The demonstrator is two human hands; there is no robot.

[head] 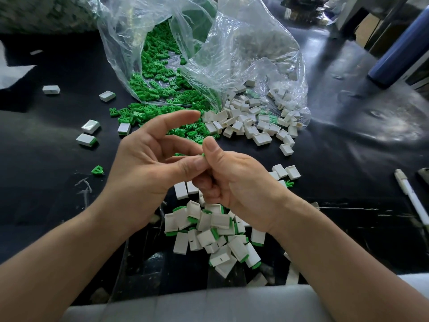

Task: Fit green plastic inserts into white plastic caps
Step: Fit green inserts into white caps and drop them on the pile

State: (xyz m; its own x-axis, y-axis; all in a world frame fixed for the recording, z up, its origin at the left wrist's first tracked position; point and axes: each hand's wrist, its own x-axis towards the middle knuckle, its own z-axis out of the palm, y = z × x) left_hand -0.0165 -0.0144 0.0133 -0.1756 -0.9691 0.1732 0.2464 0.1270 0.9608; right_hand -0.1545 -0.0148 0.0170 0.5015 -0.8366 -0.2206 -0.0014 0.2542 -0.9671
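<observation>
My left hand (148, 163) and my right hand (234, 182) meet above the black table. Between my left thumb and my right thumb a small green insert (203, 155) shows only as a sliver; both hands pinch at it. My right fingers are curled, and what else they hold is hidden. Loose green inserts (157, 89) spill from a clear bag (176, 43). Empty white caps (250, 122) spill from a second clear bag (267, 73). A pile of white caps with green inserts fitted (213, 233) lies under my hands.
Single fitted caps (88, 133) lie scattered at the left, with one loose green insert (97, 170). A white pen (411, 196) lies at the right edge. A dark blue cylinder (399, 49) stands at the far right. Grey padding (209, 305) lines the table's near edge.
</observation>
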